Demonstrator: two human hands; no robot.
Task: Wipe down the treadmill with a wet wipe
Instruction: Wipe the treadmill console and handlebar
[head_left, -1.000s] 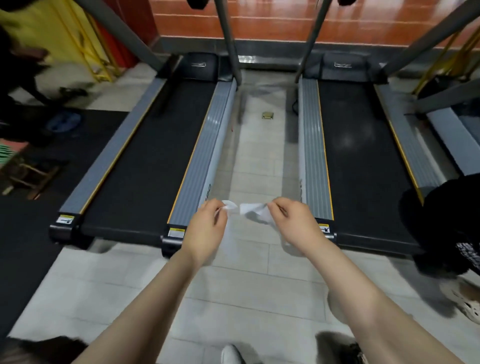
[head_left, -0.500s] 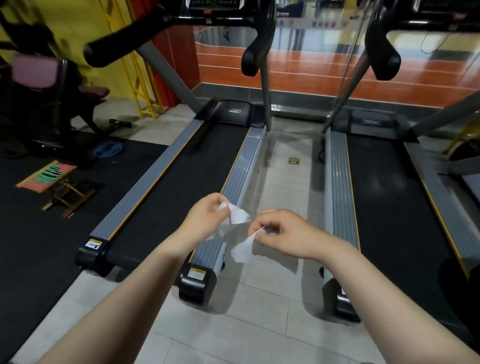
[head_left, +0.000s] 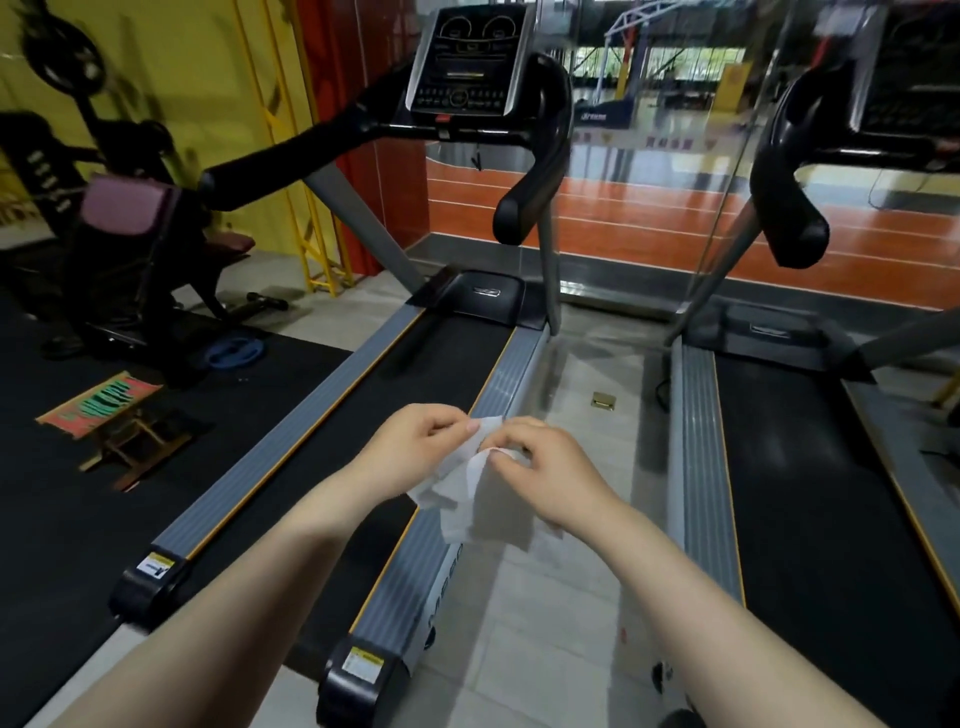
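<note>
Both hands pinch the wet wipe (head_left: 478, 499): left hand (head_left: 415, 449) holds its upper edge between thumb and fingers, right hand (head_left: 553, 467) grips the top fold just beside it. Wipe hangs crumpled, part unfolded, in the air over the right side rail of the near treadmill (head_left: 322, 415), not touching it. Writing: yellow warning stickers (head_left: 365, 664) on the rear end caps, text too small to read; lettering on the rail side unreadable; console (head_left: 470, 57) blurred. Vs 0.5 s ago: hands closer together, wipe opened into a larger sheet, view tilted up so the console now shows. Second treadmill (head_left: 810, 467) to the right
</note>
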